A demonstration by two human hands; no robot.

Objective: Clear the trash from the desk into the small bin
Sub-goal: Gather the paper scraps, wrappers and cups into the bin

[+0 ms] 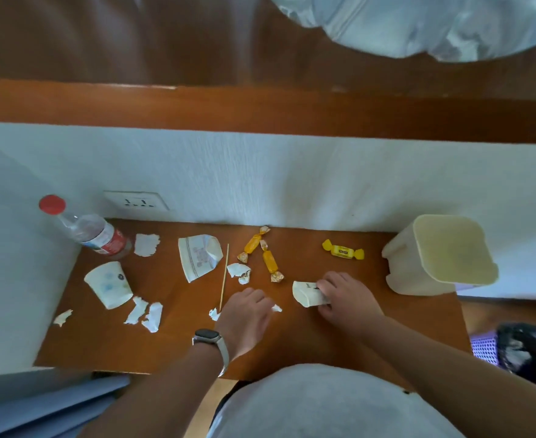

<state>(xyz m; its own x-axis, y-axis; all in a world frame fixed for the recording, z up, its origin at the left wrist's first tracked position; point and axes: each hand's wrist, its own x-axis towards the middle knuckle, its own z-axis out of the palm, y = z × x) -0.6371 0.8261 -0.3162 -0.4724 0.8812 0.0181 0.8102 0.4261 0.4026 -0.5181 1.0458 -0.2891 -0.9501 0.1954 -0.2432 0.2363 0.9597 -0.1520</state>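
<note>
A cream small bin [440, 254] stands at the right end of the brown desk [178, 349], its inside bare. My right hand [345, 298] grips a crushed white paper cup [306, 294] lying on the desk, left of the bin. My left hand [247, 314], with a watch on the wrist, rests palm down over small paper scraps [276, 308]. Whether it holds one is hidden. Trash lies across the desk: a yellow candy [342, 250], two orange candies [271, 262], a wooden stick [224, 276], a flattened cup [198, 256], an upright paper cup [110, 284] and several torn paper bits [146, 314].
A plastic bottle [86, 230] with a red cap stands at the desk's back left by the wall socket [137, 201]. White walls close the desk at the back and left. A black bag [529, 346] sits on the floor to the right.
</note>
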